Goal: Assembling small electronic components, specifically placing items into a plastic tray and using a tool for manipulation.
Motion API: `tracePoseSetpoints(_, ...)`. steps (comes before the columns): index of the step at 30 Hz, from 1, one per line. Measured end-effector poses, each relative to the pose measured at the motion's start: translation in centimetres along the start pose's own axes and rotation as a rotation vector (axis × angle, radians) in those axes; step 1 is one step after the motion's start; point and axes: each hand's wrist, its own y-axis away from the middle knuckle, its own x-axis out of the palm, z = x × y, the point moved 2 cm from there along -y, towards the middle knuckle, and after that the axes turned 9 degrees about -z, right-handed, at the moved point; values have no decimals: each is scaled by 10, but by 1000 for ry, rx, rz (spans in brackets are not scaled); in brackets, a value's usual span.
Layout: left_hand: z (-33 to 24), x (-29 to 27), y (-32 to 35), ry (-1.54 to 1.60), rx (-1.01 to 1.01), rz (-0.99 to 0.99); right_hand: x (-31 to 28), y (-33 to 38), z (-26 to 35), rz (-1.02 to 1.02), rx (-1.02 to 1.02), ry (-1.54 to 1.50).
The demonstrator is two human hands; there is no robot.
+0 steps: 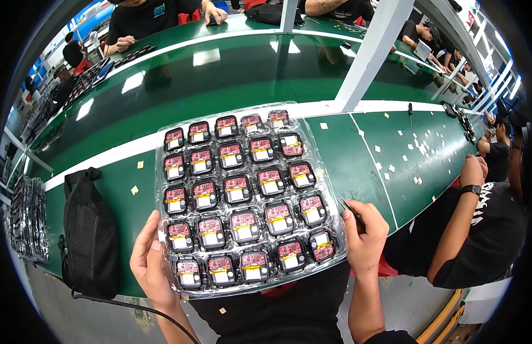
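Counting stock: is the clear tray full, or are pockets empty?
Full: every visible pocket of the clear tray holds a small black module with a red board.

The tray (pixel 250 200) lies on the counter (pixel 231 74), at its near edge, and carries small modules (pixel 237 190) in five rows of five pockets. The left hand (pixel 151 264) holds the tray at 7 o'clock, the right hand (pixel 364 235) at 4 o'clock. A mesh bag (pixel 89 235) lies at 9 o'clock of the tray, near it. Paper scraps (pixel 403 155) lie scattered at 2 o'clock. A post (pixel 372 51) stands behind the tray, at 1 o'clock.
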Motion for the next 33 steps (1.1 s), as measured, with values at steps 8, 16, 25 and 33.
tracePoseSetpoints(8,-2,1,4,8,-20,-39,1,1,-1,-13,-27,-3)
tracePoseSetpoints(16,-2,2,2,5,-13,-43,2,-1,0,-17,-23,-6)
tracePoseSetpoints(25,-1,2,1,9,-7,-48,2,-1,0,-12,-29,-6)
tracePoseSetpoints(33,2,0,1,42,-13,-34,0,0,-1,-5,-34,-6)
